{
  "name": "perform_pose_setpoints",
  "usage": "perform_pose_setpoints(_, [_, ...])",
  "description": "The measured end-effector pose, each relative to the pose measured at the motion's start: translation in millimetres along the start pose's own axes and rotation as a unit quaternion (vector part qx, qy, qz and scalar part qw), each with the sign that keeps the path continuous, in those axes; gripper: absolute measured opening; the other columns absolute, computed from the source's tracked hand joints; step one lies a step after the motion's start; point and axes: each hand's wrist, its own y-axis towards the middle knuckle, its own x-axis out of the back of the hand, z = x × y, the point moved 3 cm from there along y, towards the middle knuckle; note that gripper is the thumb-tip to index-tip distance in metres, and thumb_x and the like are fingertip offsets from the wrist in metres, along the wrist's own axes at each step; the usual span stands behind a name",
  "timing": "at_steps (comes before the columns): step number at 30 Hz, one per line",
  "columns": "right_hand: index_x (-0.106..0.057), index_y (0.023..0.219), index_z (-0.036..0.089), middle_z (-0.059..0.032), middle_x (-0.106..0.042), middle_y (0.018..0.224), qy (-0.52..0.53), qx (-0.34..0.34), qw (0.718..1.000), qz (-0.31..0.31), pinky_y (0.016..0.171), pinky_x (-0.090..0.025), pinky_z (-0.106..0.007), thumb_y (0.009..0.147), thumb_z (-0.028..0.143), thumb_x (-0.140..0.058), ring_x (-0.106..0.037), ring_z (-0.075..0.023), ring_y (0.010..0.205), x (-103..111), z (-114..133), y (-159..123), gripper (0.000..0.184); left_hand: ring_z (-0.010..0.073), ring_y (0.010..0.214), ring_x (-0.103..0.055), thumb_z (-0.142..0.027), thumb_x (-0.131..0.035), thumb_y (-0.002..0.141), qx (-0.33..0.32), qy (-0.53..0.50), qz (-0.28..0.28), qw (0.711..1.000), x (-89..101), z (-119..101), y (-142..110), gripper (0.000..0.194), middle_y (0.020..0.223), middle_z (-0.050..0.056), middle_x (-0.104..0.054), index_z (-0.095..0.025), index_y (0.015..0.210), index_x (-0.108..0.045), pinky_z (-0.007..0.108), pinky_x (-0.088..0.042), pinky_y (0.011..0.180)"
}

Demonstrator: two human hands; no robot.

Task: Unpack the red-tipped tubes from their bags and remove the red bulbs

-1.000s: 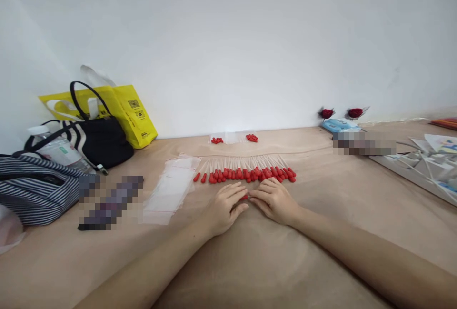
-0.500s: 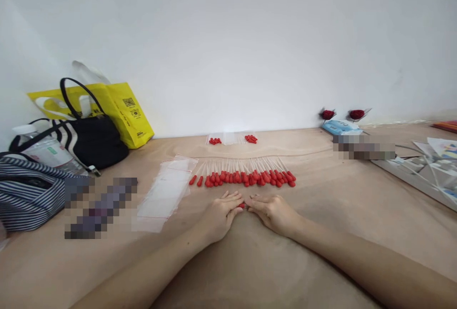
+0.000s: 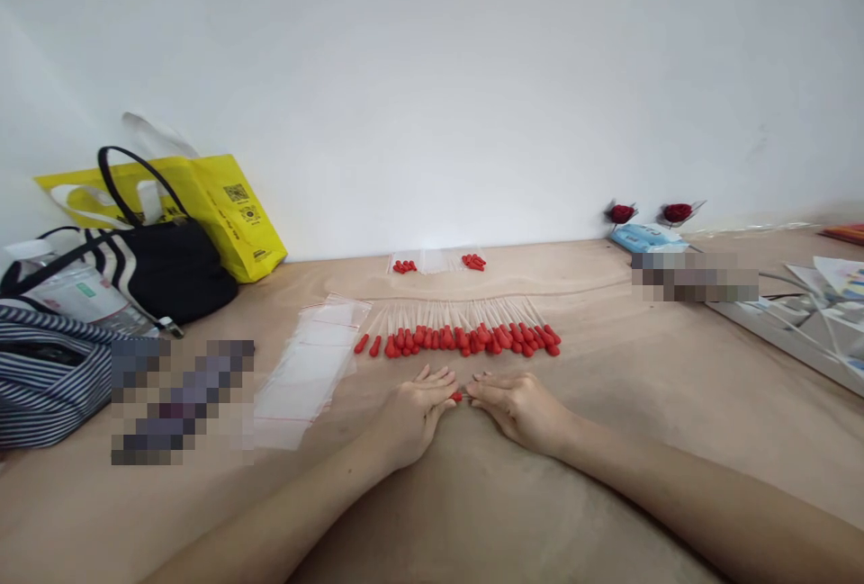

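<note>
Just in front of me, my left hand [image 3: 424, 410] closes its thumb and fingertips around the red end of a red-tipped stick [image 3: 456, 397]. From the right, my right hand [image 3: 518, 408] grips the stick's thin, pale part, its fingers together and pointing left. Both hands stay low over the table, a small gap between them, and their fingers hide much of the stick. Beyond them lies a row of similar red-tipped sticks [image 3: 465, 337], red ends toward me and pale stems pointing to the wall.
Clear zip bags [image 3: 307, 368] lie flat at the left. Near the wall rests a clear bag with red-ended pieces [image 3: 437, 261]. A black bag [image 3: 179, 274] and yellow bag [image 3: 247, 215] stand far left; a blue wipes pack [image 3: 652, 239] and power strip [image 3: 787, 341] are at right.
My fingertips have drawn slightly apart, with a little more of the red end and stem showing between them. The row of sticks lies as before; the view has shifted slightly.
</note>
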Motion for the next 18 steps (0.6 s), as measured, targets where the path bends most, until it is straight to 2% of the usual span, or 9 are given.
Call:
perform_pose_setpoints(7, [-0.064, 0.089, 0.019, -0.0071, -0.068, 0.090, 0.025, -0.002, 1.000, -0.005, 0.083, -0.050, -0.029, 0.085, 0.018, -0.041, -0.063, -0.0175, 0.088, 2.9, 0.1, -1.2, 0.024, 0.0197, 0.110, -0.049, -0.016, -0.040, 0.083, 0.001, -0.005, 0.005, 1.000, 2.1, -2.3, -0.4, 0.032, 0.114, 0.007, -0.056, -0.021, 0.110, -0.056, 0.046, -0.036, 0.097])
perform_pose_setpoints(12, [-0.062, 0.101, 0.020, -0.0056, -0.066, 0.096, 0.039, -0.039, 0.998, -0.010, 0.084, -0.050, -0.029, 0.084, 0.019, -0.044, -0.061, -0.0172, 0.093, 2.5, -9.5, -8.7, 0.025, 0.0193, 0.108, -0.051, -0.018, -0.042, 0.082, 0.023, 0.005, -0.025, 0.999, 5.6, 3.4, -4.6, 0.031, 0.114, 0.006, -0.056, -0.021, 0.108, -0.058, 0.043, -0.039, 0.096])
perform_pose_setpoints(18, [-0.062, 0.102, 0.021, -0.0041, -0.064, 0.102, 0.054, -0.057, 0.997, -0.001, 0.090, -0.046, -0.032, 0.083, 0.020, -0.046, -0.058, -0.0173, 0.098, -0.1, -15.6, -9.8, 0.025, 0.0211, 0.107, -0.053, -0.026, -0.053, 0.077, 0.051, 0.011, -0.066, 0.996, 13.8, 2.7, -6.8, 0.038, 0.115, 0.006, -0.057, -0.023, 0.114, -0.054, 0.039, -0.042, 0.093])
